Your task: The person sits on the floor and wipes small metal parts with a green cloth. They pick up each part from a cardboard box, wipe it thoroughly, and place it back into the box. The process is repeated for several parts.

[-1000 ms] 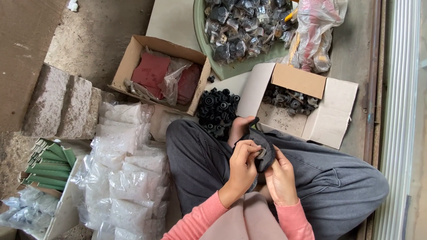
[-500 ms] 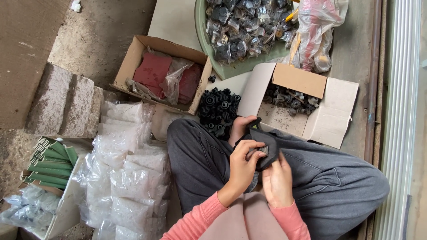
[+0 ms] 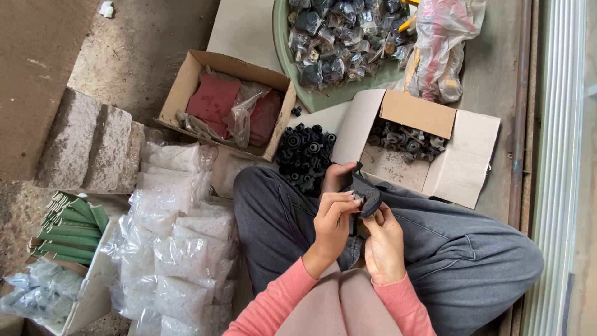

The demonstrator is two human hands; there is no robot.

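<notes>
bare concrete floor (image 3: 155,43), stone blocks (image 3: 87,143) at left, white ribbed frame (image 3: 559,155) at right, soft daylight

Matt brown cardboard box (image 3: 435,146) holds dull black rubbery parts (image 3: 404,138); beside it, glossy clear plastic bags (image 3: 180,249) crinkle. The concrete floor (image 3: 143,43) looks rough; the grey trousers (image 3: 460,249) are soft cloth.

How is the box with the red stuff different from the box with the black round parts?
The brown cardboard box holds red sheets in clear plastic wrap, while the white-sided cardboard box holds small black round parts lying loose. The brown box lies to the left of the person's knees, the white-sided one to the right. The white-sided box's flaps spread wide. Both are open cardboard boxes on the floor.
</notes>
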